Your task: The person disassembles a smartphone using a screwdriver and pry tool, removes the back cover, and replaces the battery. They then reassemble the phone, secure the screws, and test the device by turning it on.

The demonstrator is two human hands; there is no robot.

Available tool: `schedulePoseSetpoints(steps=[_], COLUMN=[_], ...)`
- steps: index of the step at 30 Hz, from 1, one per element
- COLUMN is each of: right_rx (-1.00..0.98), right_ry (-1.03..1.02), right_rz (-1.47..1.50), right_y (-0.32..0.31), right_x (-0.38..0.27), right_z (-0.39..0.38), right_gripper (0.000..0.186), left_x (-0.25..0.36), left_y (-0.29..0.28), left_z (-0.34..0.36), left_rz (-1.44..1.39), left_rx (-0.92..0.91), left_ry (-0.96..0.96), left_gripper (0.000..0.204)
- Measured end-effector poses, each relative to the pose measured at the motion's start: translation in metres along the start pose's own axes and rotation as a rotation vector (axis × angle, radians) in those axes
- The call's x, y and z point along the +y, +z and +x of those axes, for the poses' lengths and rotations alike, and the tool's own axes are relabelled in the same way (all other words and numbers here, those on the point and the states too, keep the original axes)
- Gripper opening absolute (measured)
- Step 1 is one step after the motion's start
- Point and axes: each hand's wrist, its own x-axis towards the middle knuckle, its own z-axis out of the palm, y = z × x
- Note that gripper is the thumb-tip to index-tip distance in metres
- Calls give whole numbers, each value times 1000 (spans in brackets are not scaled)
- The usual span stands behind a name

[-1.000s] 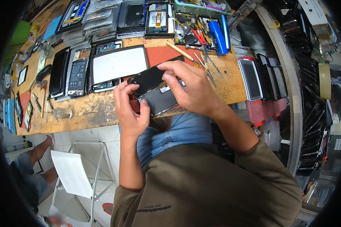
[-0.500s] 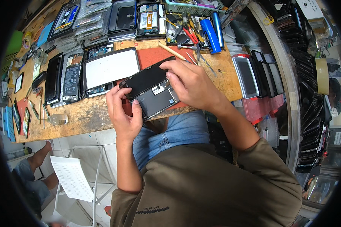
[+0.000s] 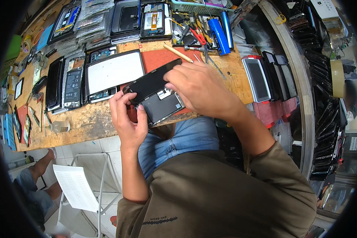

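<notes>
An opened phone is held over the red mat point(image 3: 154, 56) near the bench's front edge, its black screen panel point(image 3: 146, 83) lifted along the back and its body point(image 3: 158, 109) below. My left hand point(image 3: 129, 121) grips the left end, fingers curled over the panel and thumb on the body. My right hand point(image 3: 198, 89) pinches at the panel's right part, fingers bent and covering it there. A wooden-handled tool point(image 3: 176, 51) lies behind them; a white panel point(image 3: 113, 71) rests on devices to the left.
The wooden bench point(image 3: 87, 131) carries opened devices point(image 3: 72, 89), tools point(image 3: 198, 35), blue cylinders point(image 3: 218, 35) and a bottle point(image 3: 59, 126). Upright phones point(image 3: 256, 79) stand at the right. A folding chair point(image 3: 77, 186) and another person's leg point(image 3: 41, 166) are at lower left.
The phone and both hands have shifted slightly left in view. My right hand's fingers have curled further over the panel's right part, with its back turned more upward.
</notes>
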Motion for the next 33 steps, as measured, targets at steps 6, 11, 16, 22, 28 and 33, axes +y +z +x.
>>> schedulePoseSetpoints(steps=[6, 11, 16, 22, 28, 33], right_rx=[-4, 66, 59, 113, 5, 548], right_ry=[8, -36, -40, 49, 507, 575], right_rz=[-5, 18, 36, 146, 197, 193], right_y=[3, 4, 6, 8, -20, -11], right_x=[0, 2, 2, -1, 26, 72], right_z=[2, 4, 2, -6, -42, -44], right_gripper=[16, 12, 13, 24, 45, 36], left_x=[-3, -5, -6, -5, -11, -11], left_y=[0, 9, 9, -1, -6, -7], left_z=[0, -5, -5, 1, 3, 0], left_rz=[-16, -297, -244, -32, -167, -548], left_rx=[3, 87, 82, 55, 60, -68], left_ry=[16, -106, -129, -64, -72, -264], left_gripper=[41, 53, 56, 45, 33, 23])
